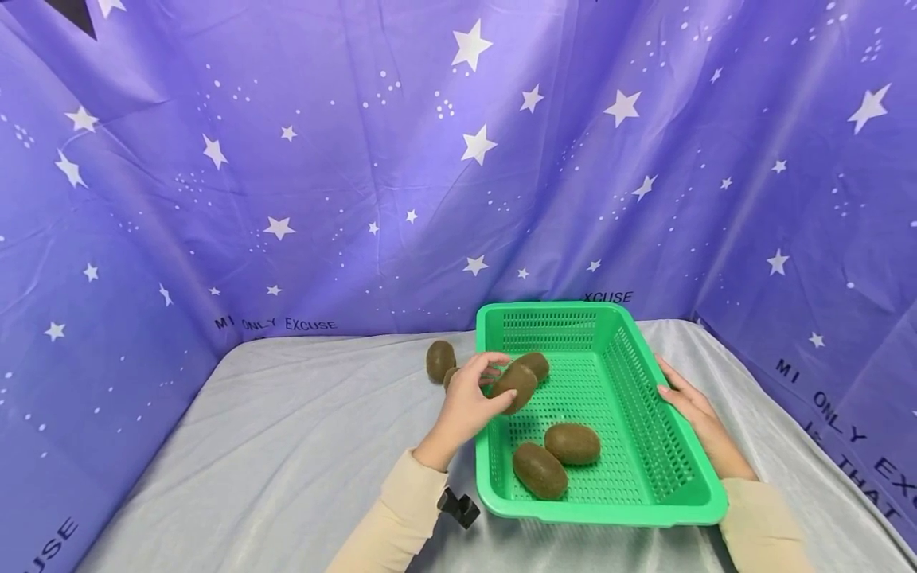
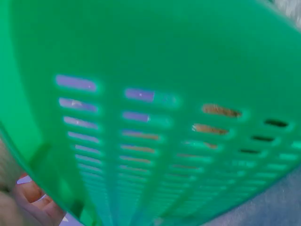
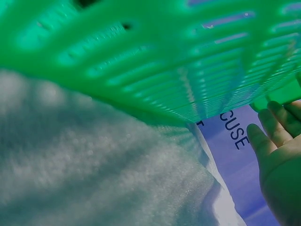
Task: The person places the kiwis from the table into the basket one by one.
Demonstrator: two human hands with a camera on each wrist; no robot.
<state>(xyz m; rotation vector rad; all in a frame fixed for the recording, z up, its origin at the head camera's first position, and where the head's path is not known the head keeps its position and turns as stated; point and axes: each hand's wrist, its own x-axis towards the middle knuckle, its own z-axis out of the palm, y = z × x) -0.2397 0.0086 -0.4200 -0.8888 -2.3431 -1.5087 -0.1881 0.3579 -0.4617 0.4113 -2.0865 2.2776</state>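
In the head view a green plastic basket (image 1: 583,511) stands on the cloth-covered table. My left hand (image 1: 469,402) reaches over its left rim and holds a brown kiwi (image 1: 516,390) between thumb and fingers. Right behind that one is another kiwi (image 1: 536,365). Toward the basket's near end lie two more, a kiwi (image 1: 573,443) and a tilted kiwi (image 1: 540,471). My right hand (image 1: 695,410) grips the right rim; in the right wrist view its fingers (image 3: 270,127) reach up under the rim. The left wrist view is mostly filled by the basket's slotted wall (image 2: 141,52).
Left of the basket, a kiwi (image 1: 440,362) lies on the grey cloth (image 1: 286,446), with a second kiwi (image 1: 449,377) partly hidden by my left hand. A purple star-printed curtain (image 1: 372,159) encloses the back and sides.
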